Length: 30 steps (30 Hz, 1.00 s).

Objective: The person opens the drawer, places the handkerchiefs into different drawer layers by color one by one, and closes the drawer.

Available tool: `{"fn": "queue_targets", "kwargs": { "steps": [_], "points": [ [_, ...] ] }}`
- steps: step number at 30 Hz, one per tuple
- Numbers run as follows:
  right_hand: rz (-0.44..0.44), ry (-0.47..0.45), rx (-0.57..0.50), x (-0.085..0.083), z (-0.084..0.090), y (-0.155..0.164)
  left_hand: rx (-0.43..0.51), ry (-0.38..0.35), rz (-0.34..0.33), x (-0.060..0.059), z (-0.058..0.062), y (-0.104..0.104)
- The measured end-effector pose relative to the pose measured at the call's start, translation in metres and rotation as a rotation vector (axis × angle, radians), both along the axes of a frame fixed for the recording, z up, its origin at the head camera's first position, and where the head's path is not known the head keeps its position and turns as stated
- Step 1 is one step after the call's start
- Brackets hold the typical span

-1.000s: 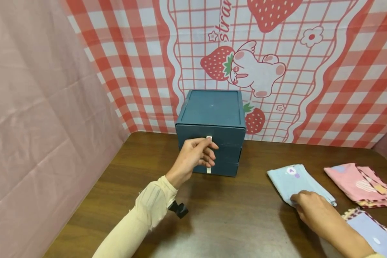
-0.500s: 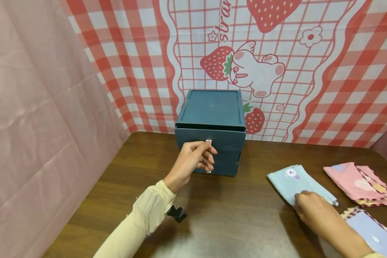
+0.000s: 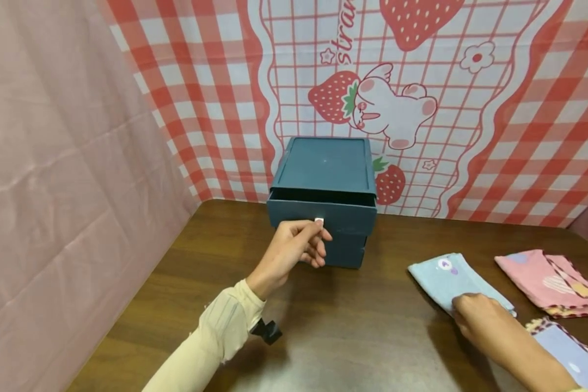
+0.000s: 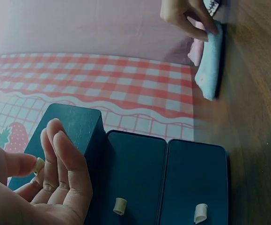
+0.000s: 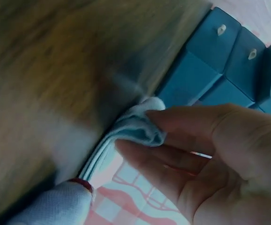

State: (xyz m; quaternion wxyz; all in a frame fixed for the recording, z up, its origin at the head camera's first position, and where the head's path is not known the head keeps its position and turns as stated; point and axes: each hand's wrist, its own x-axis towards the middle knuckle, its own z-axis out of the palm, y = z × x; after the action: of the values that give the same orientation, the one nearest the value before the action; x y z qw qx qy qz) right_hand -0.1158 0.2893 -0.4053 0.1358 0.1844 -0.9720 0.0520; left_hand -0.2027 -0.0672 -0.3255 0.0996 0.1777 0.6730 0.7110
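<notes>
At the table's back, a dark blue drawer unit (image 3: 325, 163) stands with its top drawer (image 3: 345, 218) pulled partly out. My left hand (image 3: 294, 245) pinches the white pull tab (image 3: 319, 221) on that drawer's front between thumb and finger. The left wrist view shows two more drawer fronts (image 4: 135, 164), both shut, each with its own pale tab (image 4: 120, 206). Over on the right, a folded light blue towel (image 3: 438, 280) lies on the table. My right hand (image 3: 487, 324) pinches its near edge; the right wrist view shows thumb and finger around the folded layers (image 5: 135, 126).
A folded pink towel (image 3: 551, 283) lies to the right of the blue one. Nearer the front right is a lavender towel (image 3: 573, 351), partly out of frame. A strawberry-print checked cloth (image 3: 215, 98) hangs behind the wooden table (image 3: 353, 332), and a pink curtain (image 3: 68, 179) on the left.
The top drawer, closed a second ago, has come forward and opened a gap under the unit's top. My left hand moved toward me with the tab. The right hand stays at the towel's edge.
</notes>
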Motion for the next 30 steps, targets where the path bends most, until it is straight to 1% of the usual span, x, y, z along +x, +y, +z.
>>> {"fn": "queue_targets", "kwargs": {
  "steps": [2,5,9,12,14,21,30],
  "points": [
    [0.016,0.008,0.003,0.002,0.002,0.000,-0.004,0.001,-0.008,0.001,0.000,0.000],
    [0.009,0.007,-0.008,0.004,0.007,-0.001,-0.006,0.004,-0.015,0.003,0.000,-0.001],
    [-0.011,0.048,-0.028,0.007,0.017,-0.004,-0.003,0.003,-0.013,0.005,0.001,-0.002],
    [-0.005,0.086,-0.021,0.009,0.023,-0.006,-0.007,-0.002,-0.014,0.006,0.001,-0.003],
    [0.004,0.089,-0.014,0.011,0.026,-0.007,-0.013,-0.004,-0.013,0.008,0.001,-0.004],
    [0.004,0.057,-0.002,0.014,0.032,-0.006,-0.015,0.001,-0.038,0.013,0.002,-0.005],
    [-0.015,0.045,-0.001,0.013,0.037,-0.001,-0.013,-0.005,-0.043,0.019,0.003,-0.006]
  ]
}}
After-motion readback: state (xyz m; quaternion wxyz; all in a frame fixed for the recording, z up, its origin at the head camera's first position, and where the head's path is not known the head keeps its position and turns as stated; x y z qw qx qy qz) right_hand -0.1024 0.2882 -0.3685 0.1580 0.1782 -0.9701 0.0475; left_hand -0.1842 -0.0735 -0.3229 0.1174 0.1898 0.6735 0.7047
